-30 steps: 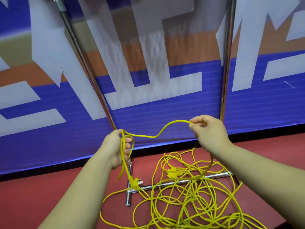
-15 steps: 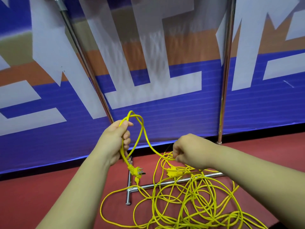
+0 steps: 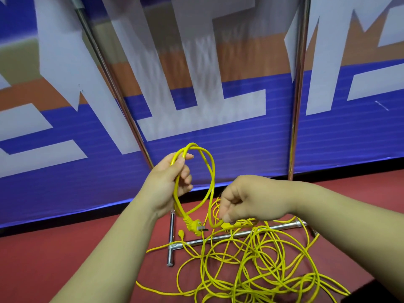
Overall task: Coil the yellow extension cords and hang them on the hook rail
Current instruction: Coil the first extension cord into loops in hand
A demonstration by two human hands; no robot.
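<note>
My left hand point(image 3: 169, 182) grips a small coil of yellow extension cord point(image 3: 209, 171), with loops rising above my fingers and the yellow plug point(image 3: 194, 226) dangling just below. My right hand point(image 3: 244, 200) is lower and to the right, pinching the same cord where it runs down toward the floor. A loose tangle of yellow cord point(image 3: 262, 263) lies on the red floor beneath both hands. No hook rail shows in this view.
A chrome rack stands over the cord pile: its base bar point(image 3: 240, 235) and foot point(image 3: 171, 248) lie on the red floor point(image 3: 54, 259), and two poles point(image 3: 295, 119) rise in front of a blue, white and orange banner point(image 3: 218, 138).
My right hand has dropped from beside the left hand to a lower point on the cord. My left hand now holds one more loop, raised slightly.
</note>
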